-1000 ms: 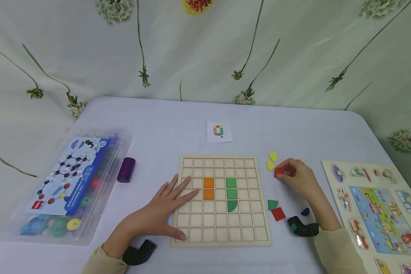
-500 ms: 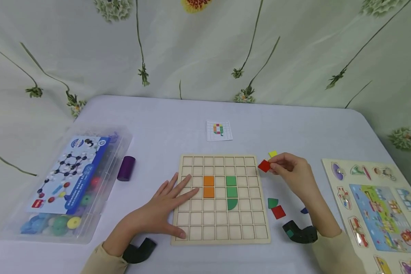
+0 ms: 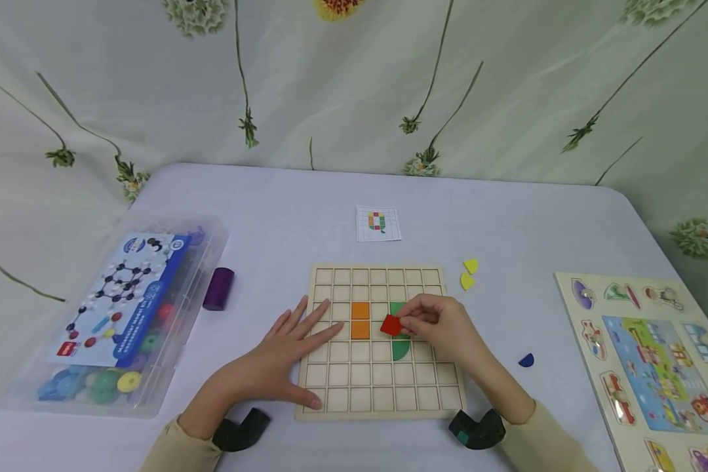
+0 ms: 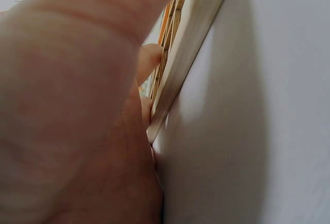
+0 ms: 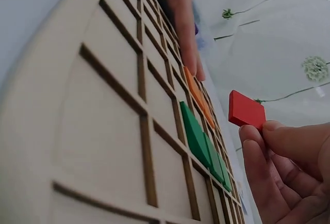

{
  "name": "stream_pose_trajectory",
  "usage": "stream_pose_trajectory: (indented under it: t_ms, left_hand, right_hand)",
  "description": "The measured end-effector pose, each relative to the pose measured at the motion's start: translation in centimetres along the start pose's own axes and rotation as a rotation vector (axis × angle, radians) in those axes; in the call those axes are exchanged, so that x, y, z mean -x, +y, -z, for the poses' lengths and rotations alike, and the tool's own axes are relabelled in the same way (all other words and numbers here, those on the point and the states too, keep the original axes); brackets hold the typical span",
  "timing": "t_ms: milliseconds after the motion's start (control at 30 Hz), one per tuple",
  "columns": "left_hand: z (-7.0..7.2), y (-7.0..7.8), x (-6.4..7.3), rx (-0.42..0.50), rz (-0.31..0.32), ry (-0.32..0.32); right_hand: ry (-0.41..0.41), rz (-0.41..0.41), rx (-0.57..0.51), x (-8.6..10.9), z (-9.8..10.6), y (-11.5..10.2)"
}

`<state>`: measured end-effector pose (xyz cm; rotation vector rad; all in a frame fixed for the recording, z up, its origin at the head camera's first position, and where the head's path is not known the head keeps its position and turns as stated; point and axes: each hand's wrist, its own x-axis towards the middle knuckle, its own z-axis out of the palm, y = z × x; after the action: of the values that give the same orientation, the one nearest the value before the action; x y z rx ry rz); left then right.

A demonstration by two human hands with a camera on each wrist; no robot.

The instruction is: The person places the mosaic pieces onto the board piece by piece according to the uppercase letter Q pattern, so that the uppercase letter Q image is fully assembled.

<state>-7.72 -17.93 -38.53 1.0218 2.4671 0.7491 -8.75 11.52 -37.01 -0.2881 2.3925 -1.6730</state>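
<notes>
My right hand [image 3: 442, 331] pinches a red square tile [image 3: 391, 325] between thumb and fingers over the wooden grid board [image 3: 366, 401]. The right wrist view shows that red tile [image 5: 247, 109] tilted and raised off the grid. Two orange square tiles [image 3: 360, 320] lie stacked in one column of cells. Right of them, a column of green tiles ends in a rounded green tile [image 3: 400, 351]; the red tile and fingers partly cover it. My left hand [image 3: 277, 367] rests spread on the board's left edge, thumb near the lower corner. In the left wrist view, my thumb [image 4: 67, 79] hides most of the board.
A small pattern card [image 3: 378, 223] lies beyond the board. Two yellow pieces [image 3: 469, 273] and a dark blue piece [image 3: 526, 360] sit to the right. A picture puzzle board [image 3: 655, 367] is far right. Left stand a clear plastic case [image 3: 153, 393] and a purple cylinder [image 3: 218, 289].
My right hand has picked the red tile off the table near the yellow pieces and carried it left over the board. The left hand has stayed in place.
</notes>
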Motion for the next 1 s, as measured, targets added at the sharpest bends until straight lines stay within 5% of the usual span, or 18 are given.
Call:
stream_pose_trajectory:
  t_ms: [233, 633, 833, 1000]
  left_hand:
    - [-0.1, -0.1, -0.1, 0.004, -0.022, 0.015]
    - [0.0, 0.0, -0.1, -0.013, -0.008, 0.004]
    - [-0.1, -0.1, -0.1, -0.014, -0.023, 0.017]
    - [-0.1, 0.0, 0.0, -0.005, -0.031, 0.029]
  right_hand:
    - [-0.058, 0.111, 0.205, 0.5, -1.3, 0.2]
    - [-0.082, 0.214, 0.398, 0.7, -2.0, -0.1]
    - [-0.082, 0.266, 0.453, 0.7, -2.0, 0.2]
    - [-0.054, 0.266, 0.397, 0.5, -0.8, 0.0]
